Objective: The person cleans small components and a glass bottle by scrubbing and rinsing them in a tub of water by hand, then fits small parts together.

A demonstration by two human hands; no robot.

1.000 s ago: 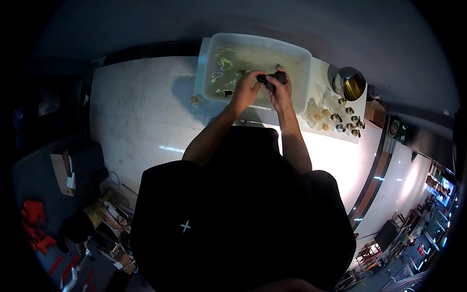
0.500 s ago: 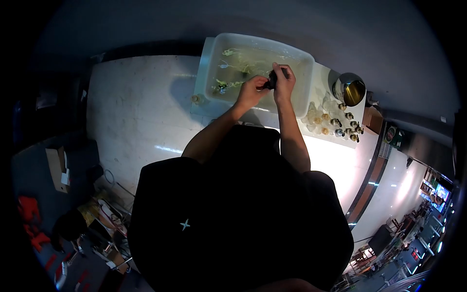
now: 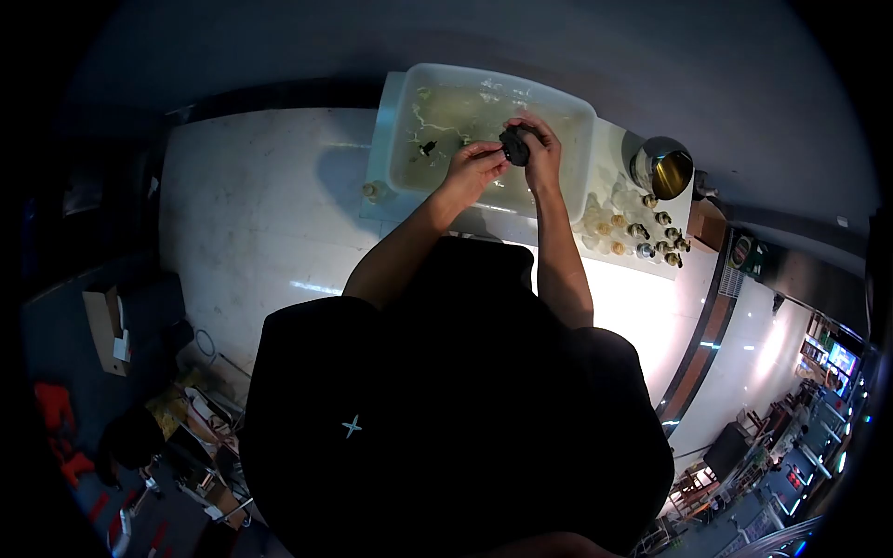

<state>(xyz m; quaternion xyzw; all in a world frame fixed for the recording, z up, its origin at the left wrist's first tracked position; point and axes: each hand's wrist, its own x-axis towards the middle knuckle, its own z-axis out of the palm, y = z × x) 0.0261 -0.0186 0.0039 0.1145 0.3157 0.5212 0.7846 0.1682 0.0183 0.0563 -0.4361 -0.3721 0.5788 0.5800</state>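
Above a white plastic tub (image 3: 402, 139) of cloudy water, my right hand (image 3: 544, 156) wraps round a small dark, roundish object (image 3: 514, 149). The fingertips of my left hand (image 3: 473, 173) are pinched together at the near left side of this same object. Its exact kind is too dark to make out, and my right fingers cover part of it. A small black piece (image 3: 428, 148) shows in the water to the left of my hands, and light reflections ripple on the surface.
Several clear glass bottles with metal tops (image 3: 638, 231) stand right of the tub, near a shiny metal pot (image 3: 662, 169). A small capped bottle (image 3: 371, 191) is at the tub's left. Along the far side runs a wall. An open cardboard box (image 3: 107, 330) lies at the left.
The dark object has turned in my right hand and shows more of its face. My left hand has shifted slightly left. The reflections on the water have changed.
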